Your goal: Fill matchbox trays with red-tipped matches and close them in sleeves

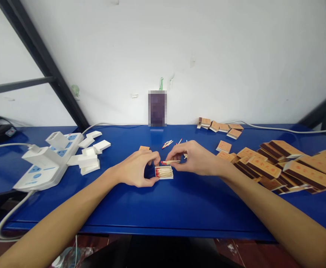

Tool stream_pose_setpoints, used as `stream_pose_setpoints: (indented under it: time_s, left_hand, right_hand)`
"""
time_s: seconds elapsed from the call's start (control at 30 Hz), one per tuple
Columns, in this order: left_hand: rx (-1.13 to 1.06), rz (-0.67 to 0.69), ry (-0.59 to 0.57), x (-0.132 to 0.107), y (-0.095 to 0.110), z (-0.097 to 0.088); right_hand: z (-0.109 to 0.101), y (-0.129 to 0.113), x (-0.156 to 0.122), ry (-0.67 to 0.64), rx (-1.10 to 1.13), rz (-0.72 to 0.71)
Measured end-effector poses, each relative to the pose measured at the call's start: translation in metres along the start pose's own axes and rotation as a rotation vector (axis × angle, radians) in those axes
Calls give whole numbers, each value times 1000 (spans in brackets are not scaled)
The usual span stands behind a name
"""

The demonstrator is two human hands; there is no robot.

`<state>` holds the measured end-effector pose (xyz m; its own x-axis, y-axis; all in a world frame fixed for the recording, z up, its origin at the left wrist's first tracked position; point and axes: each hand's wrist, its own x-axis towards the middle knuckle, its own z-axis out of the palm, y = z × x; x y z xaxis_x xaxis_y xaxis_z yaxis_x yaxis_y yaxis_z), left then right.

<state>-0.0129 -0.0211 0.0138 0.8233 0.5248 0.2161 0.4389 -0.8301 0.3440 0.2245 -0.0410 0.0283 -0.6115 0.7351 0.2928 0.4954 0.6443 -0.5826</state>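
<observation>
Head view.

Tray: white, frame centre, on the blue desk; matches inside, heads to the left.

Left hand: thumb at the tray's near left corner, fingers curled beside the far left one; whether they grip cannot be told.

Right hand: thumb and fingers pinching a few matchsticks by the tray's far edge.

Surroundings: loose sticks, beyond the hands; orange box, just past the left hand; white trays and power strip, left; brown boxes, heaped right, beside the right forearm; small boxes, near the wall.

Limits: wall across the back; front edge across the lower frame.

Room: bare desktop from the tray to that edge, between the forearms.
</observation>
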Motion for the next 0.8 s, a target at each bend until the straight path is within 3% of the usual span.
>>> stream_pose_setpoints:
  time_s: [0.13,0.33,0.8]
  left_hand:
    - [-30,-3,3,-1,0,1]
    - [-55,19,3,-1,0,2]
    - [-84,95,-4,1,-1,1]
  right_hand:
    - [8,-7,0,-96,-88,-43]
    - [22,0,1,-85,-166,-135]
    - [14,-12,-3,-144,-155,-95]
